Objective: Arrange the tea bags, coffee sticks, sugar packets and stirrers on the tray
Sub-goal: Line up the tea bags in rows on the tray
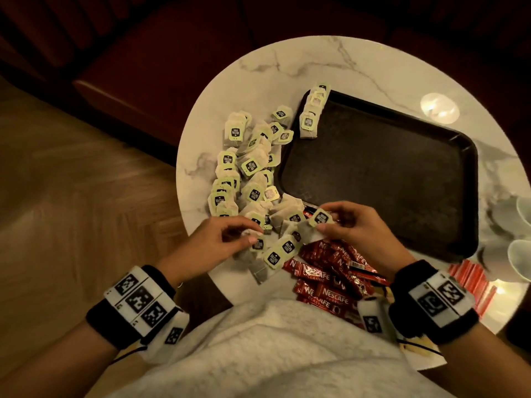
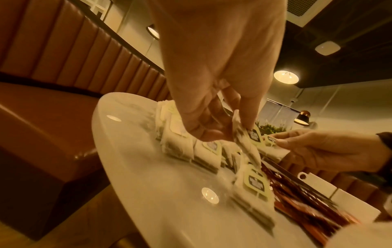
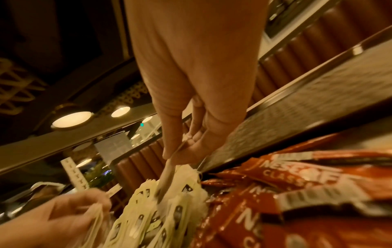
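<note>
A black tray [image 1: 388,179] lies on the round marble table [image 1: 287,70], with a short row of tea bags [image 1: 311,116] along its left rim. Several loose tea bags [image 1: 247,173] with green tags are heaped left of the tray. Red coffee sticks [image 1: 327,280] lie at the near edge. My right hand [image 1: 330,222] pinches a tea bag [image 1: 321,218] by its tag near the tray's front left corner. My left hand [image 1: 253,234] pinches another tea bag [image 2: 246,142] at the heap's near end. Both grips also show in the wrist views: the right hand [image 3: 176,154], the left hand [image 2: 229,132].
Thin red and white packets [image 1: 471,282] lie right of my right wrist. White cups [image 1: 520,257] stand at the table's right edge. A brown padded bench [image 2: 53,83] runs behind the table on the left. My lap, in pale cloth [image 1: 273,354], presses against the near edge.
</note>
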